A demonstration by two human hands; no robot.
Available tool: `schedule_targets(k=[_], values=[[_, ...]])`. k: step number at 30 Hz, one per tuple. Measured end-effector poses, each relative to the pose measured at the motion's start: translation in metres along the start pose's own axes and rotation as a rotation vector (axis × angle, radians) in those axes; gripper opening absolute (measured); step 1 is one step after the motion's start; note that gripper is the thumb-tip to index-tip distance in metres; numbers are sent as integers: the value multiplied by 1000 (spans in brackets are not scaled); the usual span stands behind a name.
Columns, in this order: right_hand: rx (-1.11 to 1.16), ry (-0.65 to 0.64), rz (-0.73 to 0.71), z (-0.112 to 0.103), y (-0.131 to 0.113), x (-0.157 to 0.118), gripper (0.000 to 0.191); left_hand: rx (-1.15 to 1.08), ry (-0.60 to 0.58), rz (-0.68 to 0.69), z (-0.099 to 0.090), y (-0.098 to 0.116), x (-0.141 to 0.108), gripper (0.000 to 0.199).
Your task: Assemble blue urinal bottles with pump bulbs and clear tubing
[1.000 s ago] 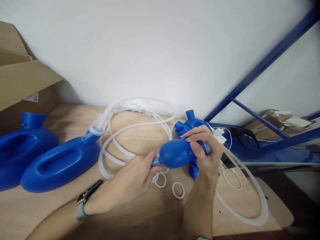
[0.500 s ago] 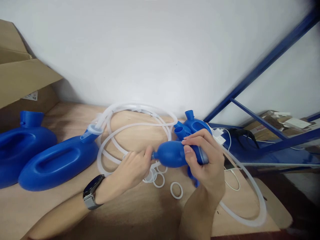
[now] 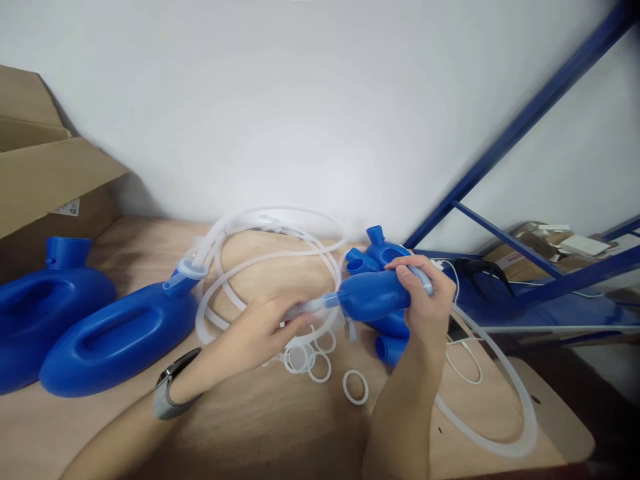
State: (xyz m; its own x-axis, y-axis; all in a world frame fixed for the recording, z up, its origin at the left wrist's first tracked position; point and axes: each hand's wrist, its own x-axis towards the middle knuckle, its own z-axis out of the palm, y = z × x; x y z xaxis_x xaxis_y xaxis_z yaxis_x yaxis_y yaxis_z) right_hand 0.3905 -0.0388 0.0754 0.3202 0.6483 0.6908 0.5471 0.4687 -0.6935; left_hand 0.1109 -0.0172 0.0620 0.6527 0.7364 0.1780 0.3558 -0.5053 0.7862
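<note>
My right hand [image 3: 427, 287] is closed around the wide end of a blue bulb-shaped piece [image 3: 373, 295], which points left. A clear tube end [image 3: 317, 305] meets the narrow blue tip of that piece, and my left hand [image 3: 280, 323] grips this tube, thumb and fingers closed. Below them lie several white rings [image 3: 355, 387]. Long translucent tubing [image 3: 260, 257] loops over the table behind my hands. A blue bottle [image 3: 120, 337] on the left has tubing and a clear collar [image 3: 192, 268] at its neck.
Another blue bottle [image 3: 55, 300] stands far left, by an open cardboard box [image 3: 60, 173]. More blue bottles [image 3: 383, 250] lie behind my right hand. White cables [image 3: 467, 360] and a blue metal frame [image 3: 525, 127] are on the right.
The blue piece has moved right and slightly up with my right hand. Its narrow tip, hidden by my left fingers before, now shows with the clear tube at it. The view has shifted slightly.
</note>
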Motion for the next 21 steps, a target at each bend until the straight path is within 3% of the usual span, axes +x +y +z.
schedule_targets(k=[5,13,17,21], values=[[59,60,30,-2,7,-1,10,-66,-4,-47,-13,-6,-3,34],[96,32,36,4,2,-2,14,-196,126,-54,-8,1,-7,38],[125,-5,-21,11,-5,-2,11,-275,23,-67,-9,5,-4,36],[111,-26,-129,14,-12,-4,6,-467,-175,-167,-8,-6,3,35]])
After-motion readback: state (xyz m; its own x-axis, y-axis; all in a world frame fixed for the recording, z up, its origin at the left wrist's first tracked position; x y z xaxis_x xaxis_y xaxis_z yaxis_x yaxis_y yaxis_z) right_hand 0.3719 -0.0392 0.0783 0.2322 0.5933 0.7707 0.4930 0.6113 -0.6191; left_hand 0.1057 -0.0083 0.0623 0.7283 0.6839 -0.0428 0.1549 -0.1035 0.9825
